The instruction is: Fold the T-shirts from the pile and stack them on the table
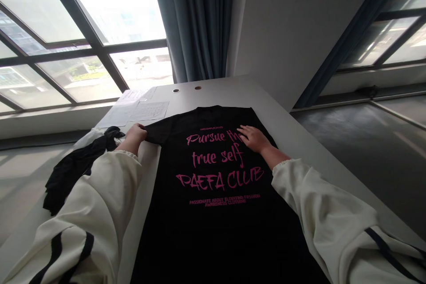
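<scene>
Our left hand [135,135] pinches the sleeve [158,131] of a pink-lettered black fabric T-shirt [216,235]; our right hand [255,140] lies loosely open on it.

Centre: T-shirt [213,239] of matt cloth, mostly smooth; lettering [218,181] on it flat, print-like; lower left and lower right: sleeves [100,195] of soft-looking matt cloth, creased; left: bundle [71,171] of crumpled cloth; tabletop [229,94] smooth, with faint sheen; left of upper centre: paper sheets [149,111], thin, matt; top centre: curtain [196,22] of folded matt cloth; upper left: window panes [113,0] of glass; right side: floor [353,146] smooth, dully glossy; upper right: wall [286,22] matt.
</scene>
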Available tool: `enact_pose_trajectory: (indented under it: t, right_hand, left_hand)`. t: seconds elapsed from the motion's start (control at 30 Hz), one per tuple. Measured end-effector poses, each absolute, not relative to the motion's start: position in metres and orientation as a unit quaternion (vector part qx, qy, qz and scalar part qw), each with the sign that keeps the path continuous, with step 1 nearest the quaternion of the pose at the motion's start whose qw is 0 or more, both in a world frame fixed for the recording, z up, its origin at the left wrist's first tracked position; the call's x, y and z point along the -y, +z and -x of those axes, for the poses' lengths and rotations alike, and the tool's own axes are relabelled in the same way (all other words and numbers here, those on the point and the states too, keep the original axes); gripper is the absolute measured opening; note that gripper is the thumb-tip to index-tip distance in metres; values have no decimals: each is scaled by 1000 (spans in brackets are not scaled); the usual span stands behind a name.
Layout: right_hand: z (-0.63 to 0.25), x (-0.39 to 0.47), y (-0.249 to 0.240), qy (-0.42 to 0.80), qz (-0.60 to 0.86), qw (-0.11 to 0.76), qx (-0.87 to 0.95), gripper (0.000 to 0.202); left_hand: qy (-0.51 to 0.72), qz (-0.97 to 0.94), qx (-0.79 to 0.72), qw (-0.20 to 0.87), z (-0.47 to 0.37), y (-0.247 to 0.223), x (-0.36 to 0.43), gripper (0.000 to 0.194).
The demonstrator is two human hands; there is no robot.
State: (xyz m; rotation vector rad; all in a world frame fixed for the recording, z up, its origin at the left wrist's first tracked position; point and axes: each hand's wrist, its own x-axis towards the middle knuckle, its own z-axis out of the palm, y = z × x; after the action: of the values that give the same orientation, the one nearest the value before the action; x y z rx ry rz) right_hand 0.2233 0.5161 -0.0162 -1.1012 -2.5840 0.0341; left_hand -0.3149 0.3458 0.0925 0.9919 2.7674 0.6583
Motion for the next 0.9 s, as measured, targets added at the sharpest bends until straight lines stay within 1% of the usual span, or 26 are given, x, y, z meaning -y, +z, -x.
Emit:
enact_pose_trajectory:
  t: [0.13,0.23,0.37,0.43,0.5,0.57,0.63,0.7,0.8,0.9]
  right_hand:
    - [-223,-516,-16,14,390,163,906,52]
    - [-221,-514,-15,19,392,161,906,52]
    - [-220,-513,-12,23,397,153,905,52]
    - [-220,-512,-11,23,398,148,905,53]
    - [-220,-512,-11,24,400,146,904,52]
    - [-219,-511,-10,25,403,146,903,52]
    - [-219,-511,-11,25,405,146,902,52]
    - [-218,-511,-11,24,403,147,903,53]
    - [-218,-511,-11,19,398,149,905,52]
    - [-218,-512,-12,19,399,151,904,52]
  left_hand:
    - [226,-383,-893,61,294,111,-349,41]
    - [226,-439,-869,26,259,123,-360,46]
    - [160,-555,-815,-37,200,126,-374,47]
    - [90,-602,-793,-35,173,120,-376,48]
    - [9,-635,-772,-5,151,107,-375,48]
    - [-35,-654,-756,26,137,92,-372,51]
    - [-39,-662,-747,40,131,76,-369,59]
    - [-15,-658,-752,35,132,65,-368,67]
    - [26,-633,-773,0,143,55,-368,64]
    - [26,-621,-783,-29,155,47,-368,60]
